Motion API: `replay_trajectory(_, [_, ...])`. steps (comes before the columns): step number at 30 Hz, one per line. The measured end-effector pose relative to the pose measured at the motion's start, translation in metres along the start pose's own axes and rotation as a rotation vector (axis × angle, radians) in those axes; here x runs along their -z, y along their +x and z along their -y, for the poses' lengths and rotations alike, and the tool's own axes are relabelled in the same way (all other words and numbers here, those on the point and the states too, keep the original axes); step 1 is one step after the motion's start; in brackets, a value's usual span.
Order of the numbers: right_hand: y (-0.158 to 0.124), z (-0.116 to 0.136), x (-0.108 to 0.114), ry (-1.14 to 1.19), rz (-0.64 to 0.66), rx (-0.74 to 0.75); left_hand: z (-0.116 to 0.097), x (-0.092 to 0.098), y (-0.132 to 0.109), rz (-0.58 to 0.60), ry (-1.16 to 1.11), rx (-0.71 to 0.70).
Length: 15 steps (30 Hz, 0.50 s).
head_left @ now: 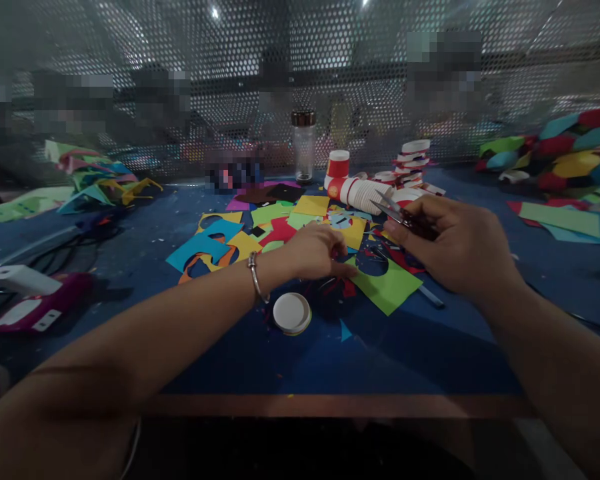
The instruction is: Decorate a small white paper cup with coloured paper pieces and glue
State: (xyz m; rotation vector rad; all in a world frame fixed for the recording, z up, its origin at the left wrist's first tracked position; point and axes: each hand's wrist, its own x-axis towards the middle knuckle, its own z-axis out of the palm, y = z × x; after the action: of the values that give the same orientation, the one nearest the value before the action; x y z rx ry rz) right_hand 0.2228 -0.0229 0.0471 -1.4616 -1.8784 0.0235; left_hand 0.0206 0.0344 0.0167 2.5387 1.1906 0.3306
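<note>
My right hand [465, 243] is wrapped round the dark handles of a pair of scissors [393, 210]. Their blades point left and stand slightly apart. Over the paper scraps, my left hand [323, 250] has its fingers bent and its thumb at the left corner of a green paper sheet [390, 287]; part of its grip is hidden. That sheet has a rounded cut-out. Nearer to me lies a white round lid-like piece [292, 313] with a green edge beneath it. A small blue paper scrap [346, 331] is to its right.
Blue paper with cut-outs [213, 237] lies left of centre. Behind are stacked paper cups [365, 193], a clear bottle [305, 150] and a pile of white-and-red cup pieces [413, 163]. A magenta power strip [40, 307] and cables sit left; colourful paper shapes [575, 157] stand right.
</note>
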Motion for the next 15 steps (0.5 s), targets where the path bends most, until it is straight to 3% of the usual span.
replay_trajectory(4, [0.001,-0.003,-0.002,-0.003,-0.012,0.032,-0.010,-0.011,0.010,0.066,-0.051,-0.011])
replay_trajectory(8, [0.001,-0.006,-0.005,0.017,0.025,0.019,-0.008,0.004,0.016,0.032,-0.115,0.017])
replay_trajectory(10, [0.001,-0.005,-0.005,0.010,0.021,0.009,0.001,0.018,0.018,-0.026,-0.168,0.052])
replay_trajectory(12, [0.001,-0.005,-0.005,0.011,0.014,0.005,0.013,0.030,0.019,-0.186,-0.317,0.104])
replay_trajectory(15, [0.001,-0.005,-0.005,0.007,0.021,0.006,0.031,0.032,0.019,-0.272,-0.441,0.158])
